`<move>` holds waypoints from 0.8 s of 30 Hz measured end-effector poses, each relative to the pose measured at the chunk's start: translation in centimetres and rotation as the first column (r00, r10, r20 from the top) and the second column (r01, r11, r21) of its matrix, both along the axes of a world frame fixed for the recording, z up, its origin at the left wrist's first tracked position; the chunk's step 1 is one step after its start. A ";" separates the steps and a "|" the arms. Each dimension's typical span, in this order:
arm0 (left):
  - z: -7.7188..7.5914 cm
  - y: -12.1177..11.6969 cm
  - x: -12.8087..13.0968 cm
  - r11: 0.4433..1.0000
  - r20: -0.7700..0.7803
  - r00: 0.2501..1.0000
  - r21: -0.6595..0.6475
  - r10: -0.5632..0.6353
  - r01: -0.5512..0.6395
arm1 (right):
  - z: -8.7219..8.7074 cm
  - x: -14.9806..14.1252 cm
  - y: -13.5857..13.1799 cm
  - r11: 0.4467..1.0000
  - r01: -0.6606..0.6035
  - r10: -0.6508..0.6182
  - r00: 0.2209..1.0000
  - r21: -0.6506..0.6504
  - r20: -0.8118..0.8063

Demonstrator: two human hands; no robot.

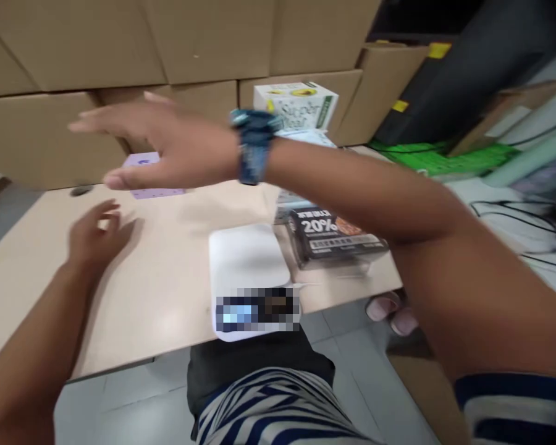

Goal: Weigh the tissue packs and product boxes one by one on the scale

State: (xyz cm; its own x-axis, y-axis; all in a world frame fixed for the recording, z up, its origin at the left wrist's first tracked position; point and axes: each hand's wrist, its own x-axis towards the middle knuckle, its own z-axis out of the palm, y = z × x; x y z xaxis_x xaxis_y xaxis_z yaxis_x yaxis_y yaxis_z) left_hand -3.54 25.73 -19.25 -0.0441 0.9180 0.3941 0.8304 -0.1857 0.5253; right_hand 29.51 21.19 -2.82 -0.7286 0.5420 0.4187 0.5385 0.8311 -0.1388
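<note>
My right hand (pixel 162 139), with a dark watch (pixel 254 148) on its wrist, reaches across to the left above the table, fingers stretched out and nothing in it. Behind it, partly hidden, a light purple box (pixel 160 190) stands near the back of the table. My left hand (pixel 97 235) rests at the left side of the table, fingers loosely bent and apart, holding nothing. A white kitchen scale (pixel 248 256) lies at the front edge between my arms, its display panel blurred out.
A dark box marked 20% (pixel 336 238) sits right of the scale. Behind it are pale blue boxes (pixel 306 137), partly covered by my forearm, and a white and green box (pixel 296 105). Large cardboard boxes (pixel 208 40) line the back. Black cables (pixel 519 216) lie at right.
</note>
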 end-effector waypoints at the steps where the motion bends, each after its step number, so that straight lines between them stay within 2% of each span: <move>1: 1.1 -0.5 1.4 0.996 0.037 0.999 0.086 -0.022 0.019 | 0.6 3.0 -2.6 0.996 -0.082 0.081 0.996 -0.022 -0.034; 2: 2.2 -1.4 3.1 0.982 0.091 0.993 0.181 -0.068 0.050 | 0.6 6.1 -5.1 0.994 -0.071 0.067 0.996 -0.084 -0.054; 3: 3.3 -2.7 5.3 0.944 0.204 0.962 0.311 -0.179 0.110 | -0.1 9.4 -7.4 0.990 -0.008 -0.013 0.989 -0.140 -0.145; 4: 4.3 -4.4 7.7 0.911 0.370 0.884 0.392 -0.285 0.129 | -1.3 12.7 -9.3 0.979 0.059 -0.111 0.958 -0.195 -0.265; 5: 5.0 -6.2 10.4 0.918 0.485 0.786 0.290 -0.383 0.269 | -3.1 15.8 -10.6 0.960 0.137 -0.227 0.892 -0.244 -0.391; 6: 5.6 -8.2 13.3 0.896 0.593 0.694 0.117 -0.410 0.429 | -5.1 18.7 -11.5 0.941 0.165 -0.305 0.789 -0.294 -0.534; 7: 5.9 -10.1 16.2 0.822 0.707 0.621 -0.099 -0.339 0.560 | -7.4 21.2 -11.9 0.890 0.187 -0.425 0.673 -0.417 -0.605; 8: 6.0 -11.7 19.1 0.685 0.783 0.583 -0.304 -0.215 0.662 | -9.5 23.3 -11.9 0.784 0.176 -0.576 0.563 -0.596 -0.593; 9: 6.0 -13.0 21.9 0.508 0.815 0.567 -0.441 -0.118 0.740 | -11.5 24.9 -11.8 0.674 0.137 -0.693 0.459 -0.726 -0.556; 10: 5.8 -13.8 24.5 0.378 0.834 0.546 -0.481 -0.083 0.791 | -13.2 26.1 -11.6 0.579 0.088 -0.773 0.374 -0.810 -0.512; 11: 5.5 -14.3 26.9 0.307 0.854 0.515 -0.472 -0.073 0.826 | -14.6 26.9 -11.5 0.506 0.046 -0.828 0.306 -0.861 -0.470; 12: 5.2 -14.3 29.1 0.273 0.875 0.477 -0.441 -0.079 0.855 | -15.7 27.4 -11.3 0.465 0.018 -0.859 0.252 -0.885 -0.446; 13: 4.8 -14.1 31.0 0.283 0.894 0.440 -0.402 -0.086 0.871 | -16.3 27.6 -11.3 0.446 0.007 -0.875 0.214 -0.895 -0.435; 15: 4.0 -12.9 34.0 0.358 0.910 0.411 -0.366 -0.056 0.859 | -16.8 27.9 -11.3 0.442 0.023 -0.884 0.177 -0.896 -0.432; 17: 3.3 -11.7 36.0 0.453 0.897 0.441 -0.401 0.020 0.796 | -16.8 28.0 -11.2 0.454 0.050 -0.880 0.183 -0.890 -0.439; 19: 2.9 -11.1 37.2 0.505 0.865 0.490 -0.471 0.104 0.724 | -16.9 28.1 -10.9 0.443 0.045 -0.875 0.242 -0.896 -0.420; 21: 2.9 -11.6 37.8 0.488 0.856 0.496 -0.498 0.145 0.717 | -17.4 27.9 -10.7 0.407 0.024 -0.867 0.324 -0.913 -0.378; 22: 3.1 -12.2 37.8 0.453 0.865 0.480 -0.489 0.145 0.745 | -17.7 27.7 -10.7 0.388 0.025 -0.866 0.352 -0.921 -0.356; 24: 4.3 -13.7 37.5 0.377 0.904 0.413 -0.423 0.112 0.824 | -17.8 27.2 -11.2 0.377 0.056 -0.874 0.351 -0.925 -0.335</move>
